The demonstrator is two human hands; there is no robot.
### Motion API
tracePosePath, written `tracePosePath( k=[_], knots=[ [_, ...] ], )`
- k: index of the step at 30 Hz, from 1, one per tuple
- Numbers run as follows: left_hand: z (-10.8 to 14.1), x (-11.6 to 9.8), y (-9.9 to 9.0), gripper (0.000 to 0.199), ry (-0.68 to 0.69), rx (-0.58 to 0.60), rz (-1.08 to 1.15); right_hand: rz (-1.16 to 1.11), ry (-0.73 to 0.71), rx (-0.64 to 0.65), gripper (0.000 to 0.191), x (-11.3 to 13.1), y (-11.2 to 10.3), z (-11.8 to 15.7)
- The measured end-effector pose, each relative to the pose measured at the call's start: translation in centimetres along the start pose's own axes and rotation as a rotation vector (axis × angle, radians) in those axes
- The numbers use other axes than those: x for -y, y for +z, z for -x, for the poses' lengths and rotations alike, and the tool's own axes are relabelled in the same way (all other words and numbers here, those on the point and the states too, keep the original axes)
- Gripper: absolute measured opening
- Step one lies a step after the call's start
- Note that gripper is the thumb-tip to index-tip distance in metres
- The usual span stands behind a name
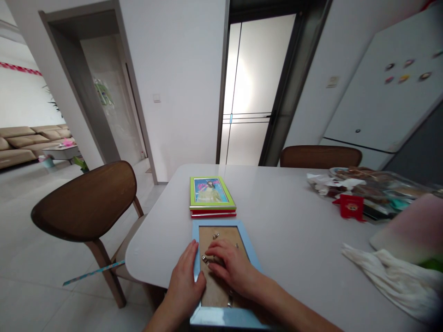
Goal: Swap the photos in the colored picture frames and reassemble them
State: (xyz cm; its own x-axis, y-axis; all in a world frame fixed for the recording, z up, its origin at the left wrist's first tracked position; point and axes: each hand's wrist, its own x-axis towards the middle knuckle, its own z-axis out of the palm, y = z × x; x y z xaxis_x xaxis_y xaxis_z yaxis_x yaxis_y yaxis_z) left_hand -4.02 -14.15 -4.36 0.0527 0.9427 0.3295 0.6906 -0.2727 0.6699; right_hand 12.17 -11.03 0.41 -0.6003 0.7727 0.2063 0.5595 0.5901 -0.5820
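A light-blue picture frame (251, 249) lies face down on the table, its brown backing board (207, 288) showing. Small metal clips sit on the board; one clip (216, 235) is near its far end and another clip (230, 302) near the close end. My left hand (185, 276) holds the frame's left side, fingers along the rail and thumb at the inner edge. Over the board is my right hand (233, 267), fingers bent, with thumb and index apart beside a metal clip (204, 259) at the left. Its palm hides part of the board.
Just beyond lies a stack of frames, a green picture frame (228, 196) on top of a red one (214, 214). At right are a white cloth (391, 272), a red packet (351, 207) and plastic-wrapped items (377, 182). Brown chairs (90, 200) stand at the table (287, 240).
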Motion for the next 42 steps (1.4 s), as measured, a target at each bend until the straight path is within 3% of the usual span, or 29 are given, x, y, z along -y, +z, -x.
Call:
tracePosePath(
  k=[5,11,17,23,26,31,35,39,42],
  knots=[
    [-0.2,-0.2,0.1,0.057,-0.011,0.007,-0.015,-0.031,-0.081,0.202,0.02,-0.7,-2.2,3.4],
    [-0.3,-0.1,0.3,0.055,-0.012,-0.005,-0.007,0.004,-0.055,0.114,0.007,-0.5,-1.2,3.5],
    [-0.3,-0.2,0.3,0.056,-0.03,-0.004,0.016,0.09,0.188,-0.042,0.035,-1.0,-0.7,3.9],
    [-0.7,-1.1,0.1,0.054,-0.115,0.016,0.106,0.139,0.296,-0.098,0.036,-1.5,-1.3,3.2],
    [-1.2,-2.2,-0.5,0.049,-0.2,-0.024,0.25,0.126,0.295,-0.125,0.03,-0.6,-2.3,2.8],
    [-2.1,-3.5,-2.8,0.058,-0.416,0.018,0.878,0.004,0.177,-0.119,0.027,2.2,-2.8,2.2],
    [-1.9,-0.9,-5.9,0.061,-0.552,-0.076,0.935,-0.016,0.187,-0.168,0.03,1.0,-3.1,2.1],
    [-0.8,3.7,-8.2,0.055,-0.623,-0.175,0.776,0.194,0.42,-0.232,0.038,-3.6,-3.0,2.9],
    [-0.4,6.0,-8.9,0.048,-0.58,-0.188,0.517,0.272,0.507,-0.209,0.046,-5.9,-2.5,3.5]
  ],
)
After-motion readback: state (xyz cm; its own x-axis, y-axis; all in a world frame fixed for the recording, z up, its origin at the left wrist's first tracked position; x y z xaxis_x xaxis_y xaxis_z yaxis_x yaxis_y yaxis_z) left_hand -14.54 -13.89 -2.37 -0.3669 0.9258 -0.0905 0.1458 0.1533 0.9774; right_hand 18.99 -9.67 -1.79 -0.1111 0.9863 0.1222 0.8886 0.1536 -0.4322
